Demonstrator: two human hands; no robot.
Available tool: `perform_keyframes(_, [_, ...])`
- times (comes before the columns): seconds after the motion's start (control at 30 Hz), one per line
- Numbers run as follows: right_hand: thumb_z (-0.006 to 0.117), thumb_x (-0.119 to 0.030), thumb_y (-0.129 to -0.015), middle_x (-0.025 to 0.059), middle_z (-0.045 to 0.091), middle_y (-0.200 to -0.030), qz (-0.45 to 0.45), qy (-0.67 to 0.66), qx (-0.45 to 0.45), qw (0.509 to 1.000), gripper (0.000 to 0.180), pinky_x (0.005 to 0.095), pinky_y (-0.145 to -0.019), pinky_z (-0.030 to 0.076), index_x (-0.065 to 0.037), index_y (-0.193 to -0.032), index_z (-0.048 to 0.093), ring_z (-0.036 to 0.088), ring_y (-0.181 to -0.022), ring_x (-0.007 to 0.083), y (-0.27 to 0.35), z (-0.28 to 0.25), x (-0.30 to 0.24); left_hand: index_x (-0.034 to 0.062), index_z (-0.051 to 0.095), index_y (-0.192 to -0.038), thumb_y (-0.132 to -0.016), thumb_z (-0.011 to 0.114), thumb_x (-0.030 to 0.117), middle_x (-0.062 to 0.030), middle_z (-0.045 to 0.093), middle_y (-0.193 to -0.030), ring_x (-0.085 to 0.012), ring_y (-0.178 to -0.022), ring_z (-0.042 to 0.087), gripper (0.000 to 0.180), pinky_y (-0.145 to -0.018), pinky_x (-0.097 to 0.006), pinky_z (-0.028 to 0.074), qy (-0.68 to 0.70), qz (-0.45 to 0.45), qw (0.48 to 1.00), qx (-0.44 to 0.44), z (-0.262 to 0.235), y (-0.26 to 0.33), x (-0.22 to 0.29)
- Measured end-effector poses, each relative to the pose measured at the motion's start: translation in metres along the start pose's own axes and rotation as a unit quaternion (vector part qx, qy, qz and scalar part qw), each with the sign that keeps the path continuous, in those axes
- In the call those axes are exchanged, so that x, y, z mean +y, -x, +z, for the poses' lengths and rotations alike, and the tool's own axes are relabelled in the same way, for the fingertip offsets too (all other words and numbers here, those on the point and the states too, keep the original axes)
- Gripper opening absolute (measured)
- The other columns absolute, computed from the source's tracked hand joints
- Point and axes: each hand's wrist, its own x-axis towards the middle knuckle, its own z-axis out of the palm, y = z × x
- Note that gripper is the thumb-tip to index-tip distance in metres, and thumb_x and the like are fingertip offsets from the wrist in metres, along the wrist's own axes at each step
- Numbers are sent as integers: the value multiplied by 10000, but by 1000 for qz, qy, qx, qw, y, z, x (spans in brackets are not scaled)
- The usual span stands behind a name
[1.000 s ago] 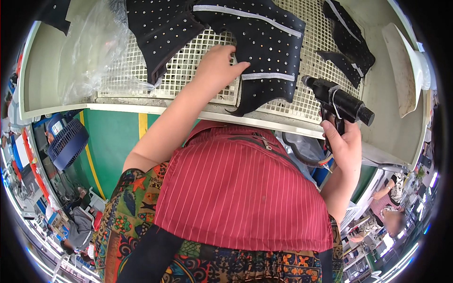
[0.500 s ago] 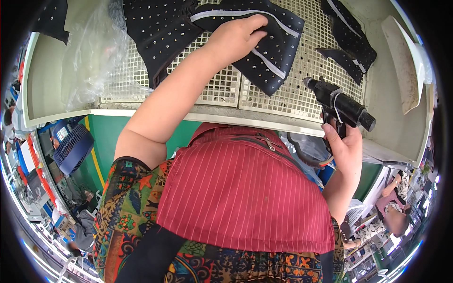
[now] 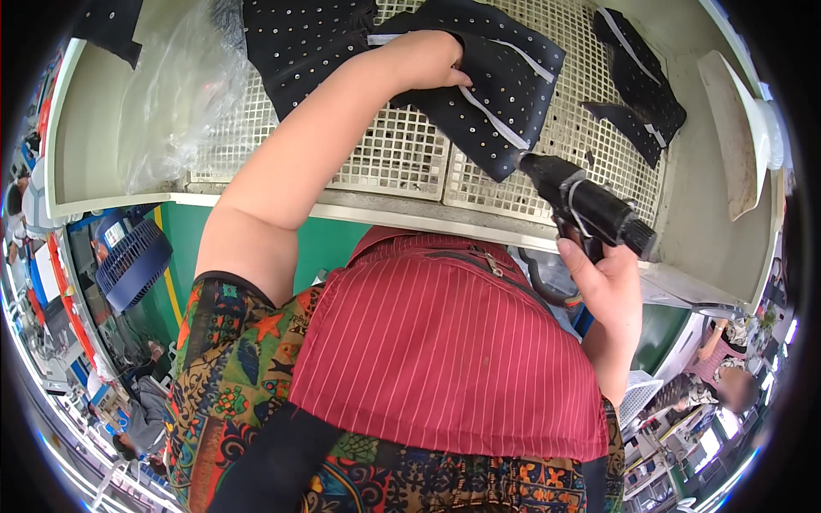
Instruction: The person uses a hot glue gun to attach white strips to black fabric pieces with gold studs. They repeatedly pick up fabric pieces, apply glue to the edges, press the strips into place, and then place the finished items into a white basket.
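My left hand [image 3: 425, 58] rests palm down on a black studded fabric piece [image 3: 496, 85] with grey strips, lying on a cream mesh grid table [image 3: 393, 158]. My right hand [image 3: 603, 286] grips the handle of a black pistol-shaped tool [image 3: 586, 205], held at the table's near edge with its nozzle pointing up-left toward the fabric's lower corner. A second black studded piece [image 3: 304, 43] lies just left of my left hand.
A crumpled clear plastic bag [image 3: 175, 103] sits at the table's left. More black fabric pieces [image 3: 637, 81] lie at the right, beside a white curved tray [image 3: 740, 137]. A blue fan [image 3: 128, 261] stands below left. Other people work at the lower right.
My left hand has pushed the studded piece farther away across the grid. My right hand has raised the black tool closer to the fabric's near corner.
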Motion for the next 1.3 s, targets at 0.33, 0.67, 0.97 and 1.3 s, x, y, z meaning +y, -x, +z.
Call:
perform_keyframes(0.33, [647,-168,-807,204,610,-825,-57,190,-39,979,359,402,-698,480,8,-1097,528,605,-769,382,-51,35,-28,-20,695,-829,-777,709,347,-173,641,-709,-285,-669,628,371,-659,-354,496,30,10,998,-50,-15,3,2])
perform_keyframes(0.67, [652,-147,-813,159,615,-814,-71,188,-23,979,284,371,-675,474,-13,-1054,584,600,-716,308,-47,25,-22,-14,701,-859,-779,701,346,-169,653,-735,-279,-687,635,369,-663,-355,498,27,10,998,-60,-17,3,3])
perform_keyframes(0.97, [657,-123,-786,160,616,-825,24,199,-36,979,303,370,-699,465,2,-1055,597,589,-740,305,-2,-9,-15,-29,680,-887,-801,679,356,-181,663,-815,-285,-753,640,395,-709,-342,501,40,-1,997,-67,-12,3,4])
perform_keyframes(1.3, [641,-121,-839,37,611,-821,196,6,38,980,315,266,-642,454,-30,-1131,565,559,-723,128,6,-41,42,-56,647,-953,-855,636,357,-170,673,-857,-210,-769,629,425,-719,-321,496,223,-11,972,-71,-18,12,30])
